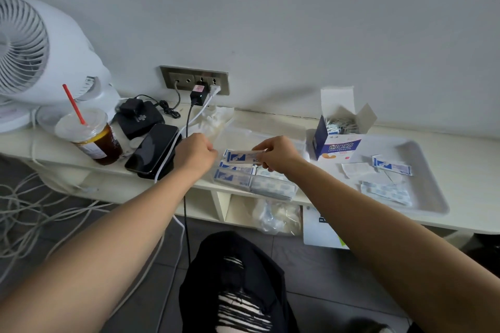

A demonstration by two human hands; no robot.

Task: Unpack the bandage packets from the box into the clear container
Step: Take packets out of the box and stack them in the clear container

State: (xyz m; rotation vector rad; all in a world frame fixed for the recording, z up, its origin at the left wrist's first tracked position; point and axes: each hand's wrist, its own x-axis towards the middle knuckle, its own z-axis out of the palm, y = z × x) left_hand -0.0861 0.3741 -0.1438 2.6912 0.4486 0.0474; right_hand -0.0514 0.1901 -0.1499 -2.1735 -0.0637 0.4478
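My right hand (277, 153) pinches a white and blue bandage packet (242, 156) and holds it flat just above the clear container (273, 189), where several packets lie. My left hand (195, 153) is closed at the container's left edge; I cannot tell whether it grips the clear wall. The blue and white bandage box (335, 140) stands open to the right, more packets showing inside. It sits on a white tray (427, 170) with one packet (392, 166) and a few loose bandages (387, 192).
To the left of my left hand lie a black phone (151, 150), charging cables, and an iced tea cup (92, 138) with a red straw. A white fan (32, 54) stands at the far left. A wall socket (194, 81) sits behind. The shelf's front edge is close.
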